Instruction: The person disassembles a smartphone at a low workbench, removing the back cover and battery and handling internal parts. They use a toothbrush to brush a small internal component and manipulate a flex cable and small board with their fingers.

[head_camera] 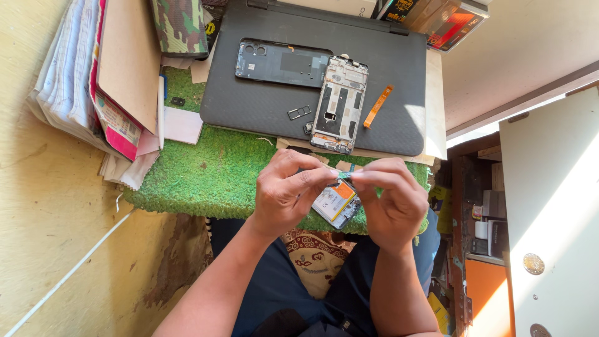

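A small part (345, 176) is pinched between the fingertips of the left hand (288, 190) and the right hand (390, 200), which meet at about 6 o'clock of the grey case (262, 103). The fingers of both hands are drawn together on this part; what it is cannot be told, since it is almost wholly covered. Just below the fingertips, at 6 o'clock of them, a phone board (337, 203) with an orange patch is held or propped over the edge of the green mat (206, 178); which hand bears it cannot be told.

On the case, a back cover (281, 62) lies at 11 o'clock of the hands, a frame (339, 103) at 12 o'clock, a tray (299, 113) just left of the frame, and an orange cable (379, 106) at 1 o'clock.

Several risks are judged likely. The pinched part could be torn or creased if it is pulled too hard or at an angle. The board hangs past the mat's edge over the lap, so it could be dropped if the grip is loosened. The tray and cable lie loose and could be swept off by a sleeve or wrist.
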